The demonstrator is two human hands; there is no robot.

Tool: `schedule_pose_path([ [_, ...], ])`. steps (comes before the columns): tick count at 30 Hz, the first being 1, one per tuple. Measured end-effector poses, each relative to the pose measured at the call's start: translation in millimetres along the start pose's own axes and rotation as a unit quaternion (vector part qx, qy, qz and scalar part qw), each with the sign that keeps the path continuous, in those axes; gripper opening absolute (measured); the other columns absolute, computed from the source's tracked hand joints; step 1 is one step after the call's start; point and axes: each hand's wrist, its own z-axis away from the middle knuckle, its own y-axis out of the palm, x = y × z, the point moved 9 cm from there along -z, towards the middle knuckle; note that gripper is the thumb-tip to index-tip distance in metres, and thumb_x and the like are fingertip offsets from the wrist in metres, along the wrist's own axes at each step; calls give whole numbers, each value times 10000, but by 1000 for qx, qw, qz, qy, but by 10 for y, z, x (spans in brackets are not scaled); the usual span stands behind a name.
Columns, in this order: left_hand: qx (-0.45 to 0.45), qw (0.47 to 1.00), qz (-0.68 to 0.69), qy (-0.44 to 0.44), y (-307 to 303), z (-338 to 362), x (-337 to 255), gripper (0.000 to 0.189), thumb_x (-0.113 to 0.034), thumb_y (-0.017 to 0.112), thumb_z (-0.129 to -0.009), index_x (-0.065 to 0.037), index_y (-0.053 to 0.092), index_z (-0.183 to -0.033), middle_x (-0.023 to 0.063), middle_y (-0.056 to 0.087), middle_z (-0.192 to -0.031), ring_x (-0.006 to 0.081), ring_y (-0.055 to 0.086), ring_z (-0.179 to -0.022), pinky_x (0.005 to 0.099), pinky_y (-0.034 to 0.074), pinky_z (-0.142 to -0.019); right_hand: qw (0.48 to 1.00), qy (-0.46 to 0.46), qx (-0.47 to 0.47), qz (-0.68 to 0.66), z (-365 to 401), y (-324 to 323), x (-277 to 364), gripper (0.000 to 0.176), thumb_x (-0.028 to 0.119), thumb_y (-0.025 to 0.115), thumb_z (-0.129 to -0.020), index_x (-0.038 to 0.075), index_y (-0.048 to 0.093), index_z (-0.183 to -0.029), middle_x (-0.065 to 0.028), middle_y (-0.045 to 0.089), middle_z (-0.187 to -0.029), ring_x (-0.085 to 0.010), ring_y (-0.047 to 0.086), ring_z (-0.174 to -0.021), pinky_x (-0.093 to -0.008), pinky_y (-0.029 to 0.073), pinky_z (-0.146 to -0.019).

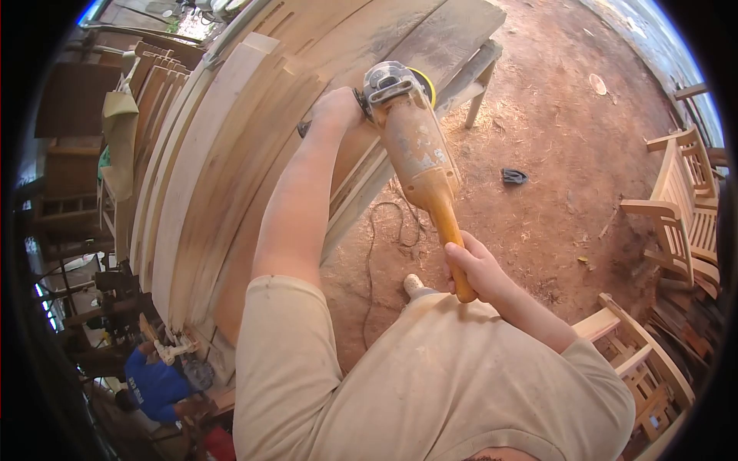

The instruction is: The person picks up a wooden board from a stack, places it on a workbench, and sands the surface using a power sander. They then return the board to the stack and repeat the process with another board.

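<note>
A large, dusty angle grinder (419, 146) with a yellow rear handle and a yellow-edged disc is held in both hands. My left hand (338, 110) is closed round the dark side handle at its head, over the boards. Lower down, my right hand (474, 265) wraps round the yellow rear handle near my body. The grinder's head is above the edge of the wooden workbench (453, 38); whether the disc touches wood cannot be made out. Long, pale wooden planks (207, 154) lie side by side to the left.
A cord (370, 253) trails over the dirt floor (538, 246), where a small dark object (513, 177) lies. Wooden benches (676, 200) stand at the right, with a wooden frame (638, 353) lower right. A person in blue (157, 384) is at the lower left.
</note>
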Motion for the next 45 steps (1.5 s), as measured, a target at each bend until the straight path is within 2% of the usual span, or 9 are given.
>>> schedule_pose_path([
  [4,21,999,7,-30,238,475,471,340,-201,672,-862,-83,752,-1171,174,718,-1232,318,679,-1182,431,554,-976,999,39,-4,28,160,345,-361,348,331,564,-1049,44,480,-1227,-40,564,-809,-121,573,-599,-289,499,-550],
  [12,23,986,89,-138,1030,1715,2214,310,-228,684,-868,-78,755,-1129,196,717,-1206,353,674,-1162,449,552,-970,982,96,102,126,221,1178,-1065,434,323,591,-1042,20,489,-1336,-33,571,-834,-110,573,-634,-272,502,-587],
  [21,39,949,129,-285,1852,3355,3703,333,-258,699,-863,-95,741,-1151,183,716,-1206,367,668,-1161,467,547,-968,941,144,229,201,166,2063,-1949,447,359,638,-1017,24,529,-1291,-31,591,-868,-115,608,-739,-302,536,-645],
  [27,33,920,145,-361,2317,4143,4324,371,-286,712,-863,-116,732,-1191,178,706,-1238,364,668,-1161,462,542,-976,896,181,282,291,129,2477,-2092,457,400,638,-1008,23,555,-1252,-38,597,-863,-131,613,-682,-308,532,-611],
  [29,28,922,150,-355,2577,4306,4562,360,-318,711,-871,-103,744,-1158,190,713,-1208,359,674,-1147,456,544,-960,886,169,293,317,34,2593,-2143,475,422,646,-998,23,565,-1242,-40,595,-853,-135,607,-658,-309,523,-590],
  [32,41,922,145,-358,2772,4442,4688,345,-333,710,-871,-71,758,-1089,210,727,-1126,368,683,-1107,454,546,-935,869,159,306,355,-32,2626,-2130,516,462,662,-975,25,582,-1238,-43,594,-836,-138,602,-637,-311,510,-568],
  [37,11,959,110,-260,3018,4180,4520,318,-318,720,-843,-62,766,-1026,216,727,-1047,406,682,-1047,470,551,-897,855,173,280,401,161,2346,-1862,551,484,675,-957,36,587,-1265,-47,605,-826,-140,611,-655,-312,510,-579],
  [40,14,961,129,-245,2558,3932,3824,298,-287,702,-841,-43,763,-1001,232,719,-1045,412,680,-1042,476,553,-894,872,139,238,404,193,1829,-1708,525,460,669,-963,50,582,-1279,-30,593,-807,-132,591,-614,-299,487,-549],
  [45,7,957,172,-232,1971,3427,2947,286,-253,689,-834,-13,758,-972,254,716,-1026,410,683,-1035,472,556,-900,886,174,163,398,460,1272,-1172,505,437,667,-964,55,583,-1283,-18,605,-804,-119,603,-629,-299,483,-557],
])
